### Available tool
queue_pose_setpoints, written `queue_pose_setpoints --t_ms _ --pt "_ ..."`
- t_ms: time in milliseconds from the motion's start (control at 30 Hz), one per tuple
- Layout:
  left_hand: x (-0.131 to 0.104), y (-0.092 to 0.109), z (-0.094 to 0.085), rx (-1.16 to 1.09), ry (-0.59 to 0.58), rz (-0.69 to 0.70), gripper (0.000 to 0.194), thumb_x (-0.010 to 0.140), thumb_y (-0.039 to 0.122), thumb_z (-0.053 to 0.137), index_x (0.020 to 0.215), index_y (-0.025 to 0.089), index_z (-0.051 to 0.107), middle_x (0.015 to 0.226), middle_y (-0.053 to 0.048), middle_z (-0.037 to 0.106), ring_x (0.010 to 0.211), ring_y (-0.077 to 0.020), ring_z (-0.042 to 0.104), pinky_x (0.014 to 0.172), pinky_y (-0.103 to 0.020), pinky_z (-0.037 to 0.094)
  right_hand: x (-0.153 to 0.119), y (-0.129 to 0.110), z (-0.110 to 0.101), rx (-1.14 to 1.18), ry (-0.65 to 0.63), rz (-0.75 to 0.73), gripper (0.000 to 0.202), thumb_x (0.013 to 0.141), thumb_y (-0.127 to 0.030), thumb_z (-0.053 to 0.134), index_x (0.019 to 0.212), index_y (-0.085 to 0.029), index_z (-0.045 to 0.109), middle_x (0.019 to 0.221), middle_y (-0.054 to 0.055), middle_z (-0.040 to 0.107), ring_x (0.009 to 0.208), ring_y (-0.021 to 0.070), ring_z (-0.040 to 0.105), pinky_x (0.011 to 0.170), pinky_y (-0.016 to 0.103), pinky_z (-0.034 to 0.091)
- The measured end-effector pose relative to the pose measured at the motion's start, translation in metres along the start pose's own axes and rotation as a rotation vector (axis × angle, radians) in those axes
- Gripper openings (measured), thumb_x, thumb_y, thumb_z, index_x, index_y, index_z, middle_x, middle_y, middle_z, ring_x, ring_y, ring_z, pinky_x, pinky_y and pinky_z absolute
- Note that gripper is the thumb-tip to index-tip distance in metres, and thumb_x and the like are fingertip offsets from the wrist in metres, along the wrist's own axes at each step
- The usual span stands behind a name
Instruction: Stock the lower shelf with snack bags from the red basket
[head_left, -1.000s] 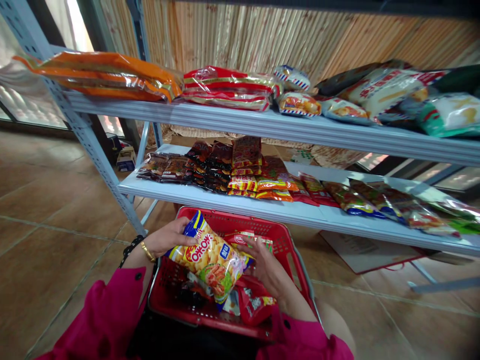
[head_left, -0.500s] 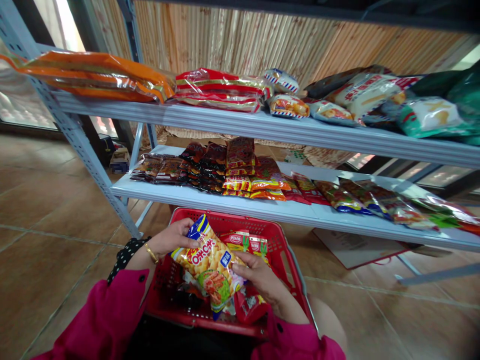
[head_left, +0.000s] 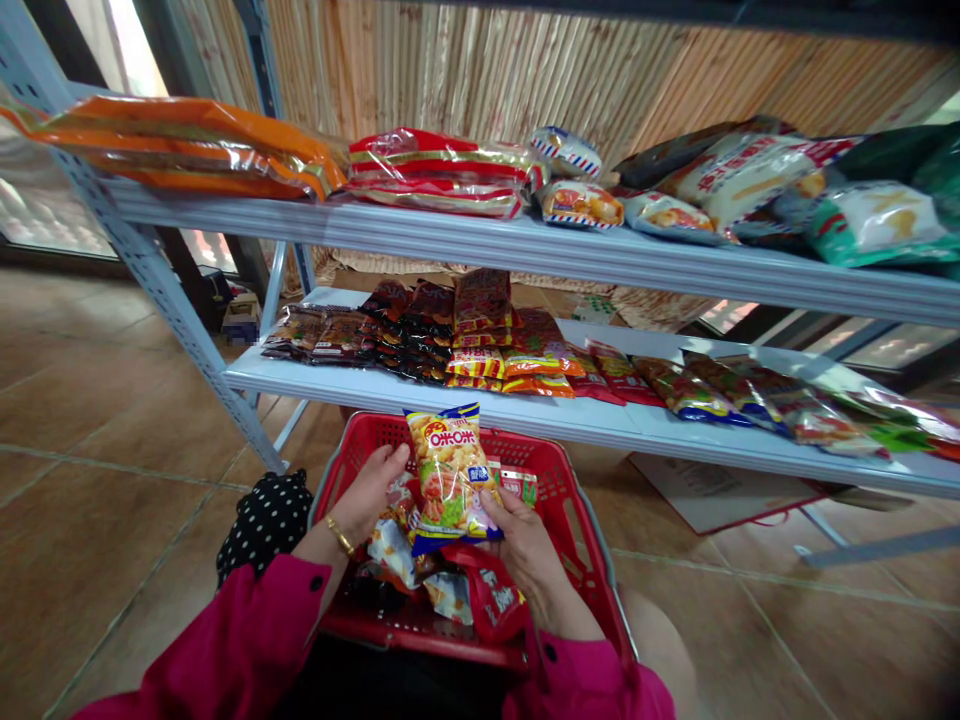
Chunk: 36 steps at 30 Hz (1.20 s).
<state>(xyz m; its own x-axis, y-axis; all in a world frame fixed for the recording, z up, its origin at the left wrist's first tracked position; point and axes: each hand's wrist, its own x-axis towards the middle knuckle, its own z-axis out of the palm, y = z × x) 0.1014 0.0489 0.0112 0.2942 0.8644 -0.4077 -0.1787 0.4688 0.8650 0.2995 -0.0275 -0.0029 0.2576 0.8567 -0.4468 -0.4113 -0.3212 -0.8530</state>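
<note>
A yellow and blue snack bag (head_left: pixel 446 478) with pink lettering stands nearly upright above the red shopping basket (head_left: pixel 559 470). On its lower right edge my right hand (head_left: pixel 529 545) is closed, thumb on the front and fingers hidden behind. Just left of the bag is my left hand (head_left: pixel 367 500), thumb raised and apart from the bag's face; its fingers look loosely apart, partly hidden. Inside the basket lie a red packet (head_left: pixel 495 595), a white and orange packet (head_left: pixel 394 550) and other snack bags.
A metal shelf rack stands in front. Its lower shelf (head_left: pixel 420 385) carries stacked snack packets (head_left: pixel 544 345); the upper one holds large orange bags (head_left: pixel 187 150), red bags (head_left: pixel 442 170) and white bags (head_left: pixel 742 180). A flat carton (head_left: pixel 720 490) lies beneath, right of the basket.
The snack bag has turned from tilted to nearly upright and risen slightly. My left hand has let go of its upper left corner and lowered beside it. My right hand keeps its hold.
</note>
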Motion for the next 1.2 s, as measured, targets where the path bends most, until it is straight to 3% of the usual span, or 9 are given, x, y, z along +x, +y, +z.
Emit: queue_pose_setpoints --t_ms 67,167,233,433,667,967,1200 --pt "-0.006 -0.009 0.015 -0.137 -0.08 -0.059 0.063 0.065 0.056 0.074 0.113 0.019 0.055 0.12 -0.013 0.063 0.108 -0.0268 0.062 0.079 -0.033 0.053 0.002 0.005 0.002 0.022 0.014 0.001 0.047 0.059 -0.046 0.082 0.095 -0.02 0.069 0.077 0.005 0.075 0.059 0.0208 0.068 0.046 0.029 0.054" --pt "-0.011 -0.018 0.031 -0.257 -0.223 -0.006 0.061 0.06 0.041 0.083 0.11 0.016 0.059 0.107 -0.013 0.07 0.098 -0.028 0.067 0.08 -0.037 0.054 0.002 0.01 0.006 0.008 -0.02 0.025 0.049 0.062 -0.046 0.08 0.101 -0.021 0.068 0.081 0.004 0.076 0.061 0.0213 0.069 0.047 0.03 0.055" --pt "-0.01 -0.022 0.034 -0.273 -0.256 0.011 0.064 0.057 0.034 0.085 0.112 0.014 0.06 0.101 -0.013 0.072 0.094 -0.0294 0.068 0.081 -0.04 0.054 0.0 0.011 0.007 -0.012 -0.052 0.035 0.048 0.063 -0.047 0.079 0.102 -0.021 0.067 0.082 0.004 0.076 0.062 0.0216 0.069 0.048 0.03 0.055" --pt "-0.004 -0.025 0.027 -0.241 -0.199 -0.007 0.073 0.049 0.032 0.089 0.113 0.011 0.062 0.097 -0.015 0.073 0.087 -0.0311 0.07 0.079 -0.042 0.055 -0.003 0.008 0.007 -0.061 -0.072 0.062 0.05 0.065 -0.048 0.077 0.106 -0.022 0.065 0.089 0.005 0.076 0.07 0.023 0.071 0.053 0.032 0.056" --pt "-0.008 -0.02 0.023 -0.178 -0.249 -0.036 0.062 0.049 0.031 0.089 0.103 0.011 0.066 0.092 -0.013 0.074 0.08 -0.0287 0.071 0.072 -0.038 0.055 0.001 0.003 0.006 0.083 -0.158 0.015 0.045 0.063 -0.042 0.081 0.099 -0.019 0.067 0.091 0.007 0.076 0.087 0.0268 0.071 0.081 0.039 0.055" --pt "-0.011 -0.033 0.029 -0.139 -0.4 -0.045 0.068 0.052 0.029 0.088 0.112 0.011 0.063 0.088 -0.013 0.074 0.074 -0.0278 0.071 0.073 -0.04 0.055 -0.012 0.001 0.019 0.178 -0.212 0.058 0.058 0.069 -0.04 0.078 0.12 -0.024 0.059 0.098 0.007 0.076 0.091 0.0277 0.072 0.08 0.04 0.055" --pt "-0.011 -0.029 0.026 -0.105 -0.456 -0.044 0.066 0.056 0.031 0.087 0.113 0.013 0.059 0.105 -0.015 0.07 0.083 -0.028 0.07 0.076 -0.039 0.054 -0.012 0.005 0.02 0.223 -0.183 0.009 0.062 0.062 -0.041 0.082 0.116 -0.02 0.061 0.092 0.009 0.076 0.085 0.0293 0.072 0.078 0.043 0.056"
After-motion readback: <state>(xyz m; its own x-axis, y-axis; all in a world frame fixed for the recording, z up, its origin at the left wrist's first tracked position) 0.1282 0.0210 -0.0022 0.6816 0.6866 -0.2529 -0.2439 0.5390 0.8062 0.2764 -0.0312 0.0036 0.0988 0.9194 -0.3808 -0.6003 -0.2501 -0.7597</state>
